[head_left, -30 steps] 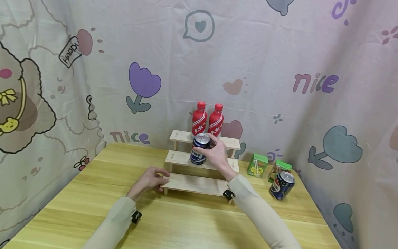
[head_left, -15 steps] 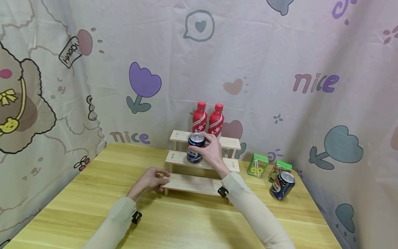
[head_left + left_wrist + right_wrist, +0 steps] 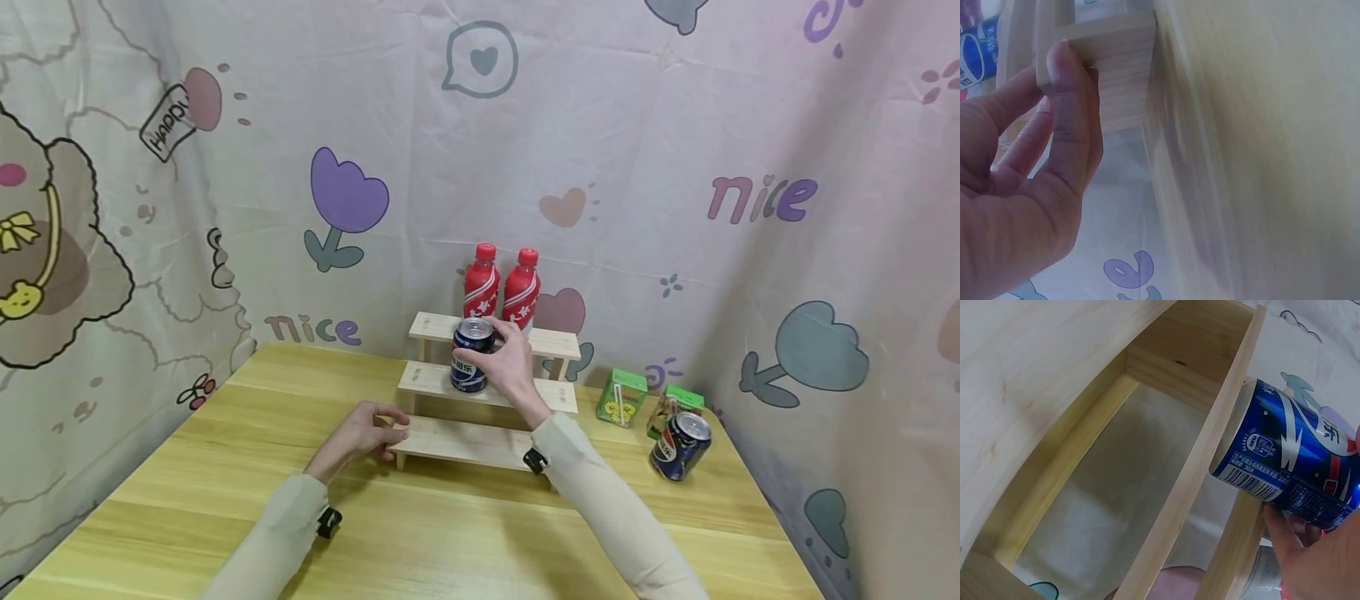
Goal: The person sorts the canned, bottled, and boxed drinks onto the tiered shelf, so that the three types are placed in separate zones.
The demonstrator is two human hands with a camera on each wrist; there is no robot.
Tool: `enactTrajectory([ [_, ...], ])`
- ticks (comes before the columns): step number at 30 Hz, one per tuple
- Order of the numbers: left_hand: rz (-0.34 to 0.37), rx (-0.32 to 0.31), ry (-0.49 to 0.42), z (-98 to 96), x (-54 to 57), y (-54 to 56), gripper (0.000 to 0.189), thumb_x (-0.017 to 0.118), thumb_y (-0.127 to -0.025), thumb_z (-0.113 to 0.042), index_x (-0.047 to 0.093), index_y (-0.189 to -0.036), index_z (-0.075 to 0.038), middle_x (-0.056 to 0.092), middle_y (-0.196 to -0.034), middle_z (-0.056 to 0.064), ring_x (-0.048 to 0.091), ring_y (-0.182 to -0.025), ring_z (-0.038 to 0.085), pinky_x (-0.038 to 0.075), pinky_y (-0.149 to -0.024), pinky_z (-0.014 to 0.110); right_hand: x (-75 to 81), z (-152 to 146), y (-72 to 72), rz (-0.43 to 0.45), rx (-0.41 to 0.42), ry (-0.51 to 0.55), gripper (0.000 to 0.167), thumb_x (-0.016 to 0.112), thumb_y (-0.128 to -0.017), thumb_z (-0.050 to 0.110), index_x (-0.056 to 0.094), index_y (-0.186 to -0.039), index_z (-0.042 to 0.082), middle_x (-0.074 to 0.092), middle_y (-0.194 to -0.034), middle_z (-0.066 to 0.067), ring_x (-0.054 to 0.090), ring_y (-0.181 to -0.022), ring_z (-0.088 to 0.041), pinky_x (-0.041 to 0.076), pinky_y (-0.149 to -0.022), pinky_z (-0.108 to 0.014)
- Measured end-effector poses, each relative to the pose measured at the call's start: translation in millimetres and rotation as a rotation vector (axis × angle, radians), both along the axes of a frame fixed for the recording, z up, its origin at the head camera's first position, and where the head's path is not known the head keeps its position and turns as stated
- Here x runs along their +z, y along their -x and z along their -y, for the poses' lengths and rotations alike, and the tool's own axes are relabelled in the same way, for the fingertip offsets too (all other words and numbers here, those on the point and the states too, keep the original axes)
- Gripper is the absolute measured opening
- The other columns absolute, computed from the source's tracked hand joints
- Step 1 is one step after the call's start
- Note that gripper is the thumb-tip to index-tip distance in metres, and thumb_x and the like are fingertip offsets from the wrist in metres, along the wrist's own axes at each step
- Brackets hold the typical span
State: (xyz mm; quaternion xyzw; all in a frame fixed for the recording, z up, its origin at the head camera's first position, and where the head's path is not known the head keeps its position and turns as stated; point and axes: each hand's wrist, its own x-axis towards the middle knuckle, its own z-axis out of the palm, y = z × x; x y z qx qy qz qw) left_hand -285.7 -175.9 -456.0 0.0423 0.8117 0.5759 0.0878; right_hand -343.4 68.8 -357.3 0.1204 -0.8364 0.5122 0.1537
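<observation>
A three-step wooden display stand (image 3: 465, 443) stands on the table. My right hand (image 3: 512, 367) grips a dark blue soda can (image 3: 471, 365) around its side, thumb in front, fingers behind. The can is upright at the left half of the middle step; in the right wrist view the base of the can (image 3: 1235, 425) is right at the step's edge. My left hand (image 3: 363, 432) holds the left end of the lowest step, and in the left wrist view its fingers (image 3: 1067, 119) curl at the board's corner. Two red bottles (image 3: 482, 283) stand on the top step.
On the right of the table (image 3: 300, 383), a second blue soda can (image 3: 680, 447) stands in front of a brown-and-green carton (image 3: 667, 406). Left of them is a green drink carton (image 3: 622, 398) with a straw. A printed cloth (image 3: 630, 125) hangs behind the table.
My right hand has moved the soda can slightly left along the middle step, then held almost still over the last half second. My left hand has stayed at the stand's lowest step.
</observation>
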Motion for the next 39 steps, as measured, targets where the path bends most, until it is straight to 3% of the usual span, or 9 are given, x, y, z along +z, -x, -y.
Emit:
enactTrajectory([
  [8,-0.01,-0.019,-0.012,1.5,-1.5,1.5,0.027,0.071,-0.087,-0.002,0.065,-0.112,0.008,0.061,-0.07,0.007,0.061,-0.054,0.015,0.062,-0.059,0.04,-2.1,1,-1.2,-0.027,-0.021,-0.027,0.074,0.09,-0.067,0.04,0.06,-0.132,0.019,0.056,-0.126,-0.007,0.054,-0.116,-0.025,0.053,-0.095,-0.043],
  [20,0.002,-0.005,-0.009,0.4,-2.5,2.7,0.026,0.071,-0.087,-0.002,0.066,-0.111,0.007,0.061,-0.069,0.007,0.06,-0.053,0.015,0.062,-0.059,0.04,-6.4,-4,-4.0,0.008,-0.015,0.015,0.08,0.089,-0.069,0.041,0.054,-0.139,0.022,0.054,-0.135,-0.007,0.053,-0.122,-0.025,0.049,-0.102,-0.045],
  [23,0.009,-0.001,-0.008,0.4,-1.6,2.4,0.027,0.071,-0.087,-0.003,0.066,-0.111,0.007,0.061,-0.07,0.007,0.06,-0.054,0.015,0.062,-0.059,0.04,-7.3,-10,-7.2,0.015,0.004,0.065,0.073,0.087,-0.072,0.038,0.057,-0.136,0.021,0.056,-0.135,-0.005,0.055,-0.122,-0.023,0.049,-0.104,-0.043],
  [30,0.005,-0.006,-0.001,0.6,-0.2,1.0,0.027,0.072,-0.087,-0.004,0.066,-0.112,0.006,0.061,-0.07,0.007,0.061,-0.055,0.015,0.062,-0.059,0.04,-9.5,-24,-14.4,0.005,0.095,0.223,0.052,0.083,-0.079,0.027,0.065,-0.126,0.015,0.07,-0.116,-0.01,0.068,-0.107,-0.024,0.057,-0.094,-0.037],
  [39,0.021,0.012,0.015,0.1,0.3,2.1,0.028,0.072,-0.087,-0.004,0.066,-0.112,0.005,0.062,-0.071,0.008,0.062,-0.055,0.016,0.062,-0.059,0.039,-14.8,-42,-24.0,-0.008,0.04,0.219,0.028,0.074,-0.088,0.022,0.072,-0.114,0.011,0.073,-0.112,-0.003,0.068,-0.105,-0.018,0.057,-0.09,-0.032],
])
